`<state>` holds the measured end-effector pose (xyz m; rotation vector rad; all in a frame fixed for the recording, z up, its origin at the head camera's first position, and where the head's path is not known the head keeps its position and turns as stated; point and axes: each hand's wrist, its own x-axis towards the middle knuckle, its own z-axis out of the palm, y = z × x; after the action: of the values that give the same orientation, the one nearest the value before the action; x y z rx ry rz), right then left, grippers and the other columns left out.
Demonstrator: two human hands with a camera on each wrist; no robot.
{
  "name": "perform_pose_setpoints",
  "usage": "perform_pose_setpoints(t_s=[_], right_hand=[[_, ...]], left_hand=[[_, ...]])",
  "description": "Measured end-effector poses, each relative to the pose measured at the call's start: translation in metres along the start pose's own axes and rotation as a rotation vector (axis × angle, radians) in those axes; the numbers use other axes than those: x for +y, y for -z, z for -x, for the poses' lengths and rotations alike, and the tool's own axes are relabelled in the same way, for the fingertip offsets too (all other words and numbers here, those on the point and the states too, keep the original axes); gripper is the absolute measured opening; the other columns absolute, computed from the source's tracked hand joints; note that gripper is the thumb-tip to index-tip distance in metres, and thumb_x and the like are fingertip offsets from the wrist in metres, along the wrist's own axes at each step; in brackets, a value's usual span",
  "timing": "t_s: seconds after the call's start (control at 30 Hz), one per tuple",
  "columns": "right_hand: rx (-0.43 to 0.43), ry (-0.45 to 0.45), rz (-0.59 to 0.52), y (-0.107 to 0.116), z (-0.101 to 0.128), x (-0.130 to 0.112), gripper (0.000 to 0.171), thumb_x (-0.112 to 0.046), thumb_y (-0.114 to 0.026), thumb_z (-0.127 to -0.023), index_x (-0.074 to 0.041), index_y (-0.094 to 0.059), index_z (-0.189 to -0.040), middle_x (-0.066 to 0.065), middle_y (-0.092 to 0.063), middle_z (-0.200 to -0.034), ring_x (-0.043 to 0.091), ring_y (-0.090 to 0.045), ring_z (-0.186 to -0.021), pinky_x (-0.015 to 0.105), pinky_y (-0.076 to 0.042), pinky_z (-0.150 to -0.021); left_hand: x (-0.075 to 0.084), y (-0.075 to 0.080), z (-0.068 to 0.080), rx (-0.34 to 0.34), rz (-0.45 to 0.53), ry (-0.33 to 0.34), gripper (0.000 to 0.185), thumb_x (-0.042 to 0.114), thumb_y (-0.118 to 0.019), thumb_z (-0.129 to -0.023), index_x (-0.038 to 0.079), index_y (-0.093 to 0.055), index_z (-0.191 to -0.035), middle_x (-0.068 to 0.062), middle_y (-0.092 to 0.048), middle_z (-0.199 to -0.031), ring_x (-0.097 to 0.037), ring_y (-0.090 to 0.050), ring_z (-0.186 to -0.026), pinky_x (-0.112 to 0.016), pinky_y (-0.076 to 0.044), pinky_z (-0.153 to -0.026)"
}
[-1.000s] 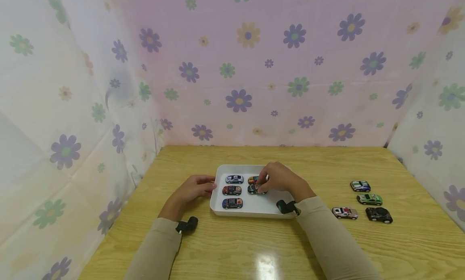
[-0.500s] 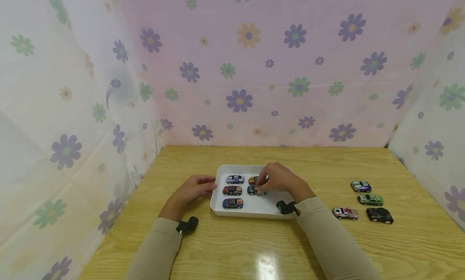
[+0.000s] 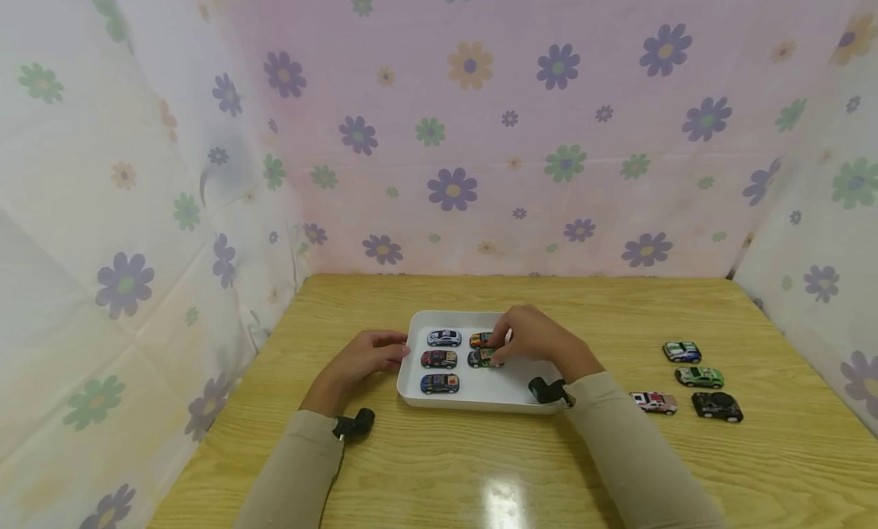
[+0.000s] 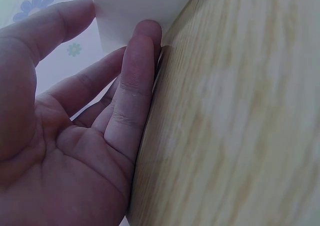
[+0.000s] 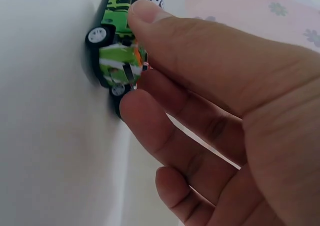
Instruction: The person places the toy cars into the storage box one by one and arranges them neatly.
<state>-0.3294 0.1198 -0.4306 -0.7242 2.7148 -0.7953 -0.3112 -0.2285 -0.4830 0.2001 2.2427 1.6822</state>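
Inside a white tray, a green and black toy car stands on the floor of the tray. My right hand is at its right end, thumb and fingertips close by the bodywork; in the right wrist view the thumb overlaps the green toy car. Just behind it is an orange toy car, partly covered by that hand. A white toy car, a red and black one and a blue toy car form a column at left. My left hand touches the tray's left wall with fingertips.
On the wooden table, to the right of the tray, sit a blue and white toy car, a lime green toy car, a black toy car and a white and red toy car. Flowered cloth encloses the back and sides.
My right hand has shifted slightly to the right, its fingers drawing off the green and black toy car, which shows more now. The left hand has stayed against the tray.
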Motion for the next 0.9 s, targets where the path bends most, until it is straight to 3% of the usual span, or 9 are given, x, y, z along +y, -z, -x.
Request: perform_pose_setpoints(t_s=[0.3, 0.9], right_hand=[[-0.003, 0.054, 0.024, 0.01, 0.016, 0.005, 0.012, -0.024, -0.089, -0.083, -0.021, -0.083, -0.092, -0.009, -0.074, -0.093, 0.012, -0.063, -0.083, 0.031, -0.055, -0.071], [0.053, 0.156, 0.034, 0.03, 0.052, 0.027, 0.022, -0.029, -0.085, -0.087, -0.013, -0.082, -0.102, -0.001, -0.076, -0.101, 0.007, -0.066, -0.08, 0.028, -0.058, -0.071]], left_hand=[[0.001, 0.0, 0.001, 0.004, -0.026, 0.001, 0.051, 0.026, -0.074, -0.097, 0.002, -0.061, -0.141, -0.017, -0.067, -0.135, -0.022, -0.071, -0.109, -0.036, -0.061, -0.093], [0.001, -0.001, 0.001, 0.012, -0.037, 0.0, 0.053, 0.027, -0.073, -0.098, 0.0, -0.06, -0.141, -0.017, -0.067, -0.133, -0.021, -0.071, -0.107, -0.034, -0.062, -0.091]])
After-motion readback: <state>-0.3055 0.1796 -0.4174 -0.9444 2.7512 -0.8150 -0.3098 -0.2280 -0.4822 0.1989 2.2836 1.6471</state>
